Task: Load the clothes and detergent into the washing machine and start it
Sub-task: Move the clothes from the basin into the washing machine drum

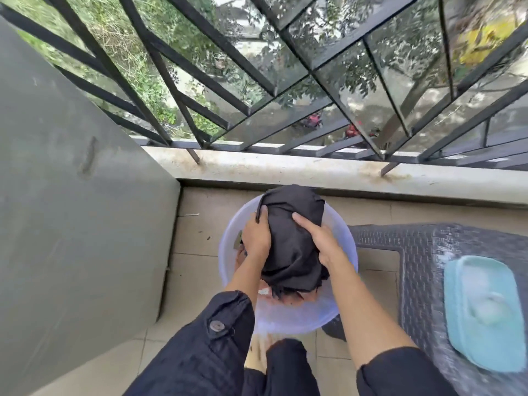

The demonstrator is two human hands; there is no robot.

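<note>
**Two hands, one black bundle**

Both hands are on the black cloth (pixel 291 224). The left hand (pixel 255 238) has its fingers curled over the left side and grips it. The right hand (pixel 321 241) wraps round the right side and holds on too. The cloth is bunched in a lump right over the see-through basin (pixel 347 238), which sits on the floor tiles. Something pinkish lies under it in the basin, maybe more clothes.

I cannot see a washing machine for sure. The big grey thing (pixel 80 195) on the left may be it, but I cannot tell.

I think the job now is to lift this lump out. To do it well, squeeze it from both sides and tuck up the loose bottom edge, so nothing drags on the tiles. A light blue box (pixel 483 310) rests on the grey table (pixel 423 252) close by, so the right elbow should keep away from it
</note>
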